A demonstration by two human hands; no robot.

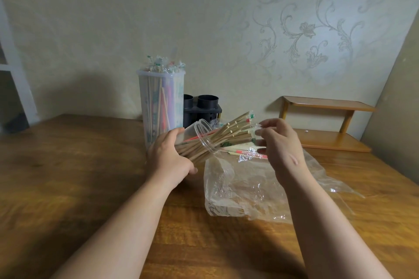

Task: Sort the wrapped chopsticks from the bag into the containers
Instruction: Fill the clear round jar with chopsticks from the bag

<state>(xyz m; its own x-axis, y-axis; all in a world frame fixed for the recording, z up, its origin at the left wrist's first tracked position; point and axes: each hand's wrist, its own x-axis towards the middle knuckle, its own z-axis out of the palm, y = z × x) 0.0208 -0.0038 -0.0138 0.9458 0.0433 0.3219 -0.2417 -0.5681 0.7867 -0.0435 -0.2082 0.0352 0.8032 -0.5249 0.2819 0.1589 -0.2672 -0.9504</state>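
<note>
My left hand (171,156) grips a clear round jar (201,137) tilted on its side, mouth to the right, above the table. A bundle of wrapped chopsticks (229,132) sticks out of its mouth. My right hand (280,142) is at the bundle's outer ends, fingertips touching the wrappers. A few more wrapped chopsticks (243,153) lie on the table below, at the edge of a flattened clear plastic bag (249,186). Behind stands a tall translucent container (162,102) full of wrapped chopsticks.
A black holder with two round tubes (204,108) stands behind the tall container, against the wall. A small wooden two-level shelf (326,124) sits at the table's back right. The wooden table (79,165) stretches left and toward me.
</note>
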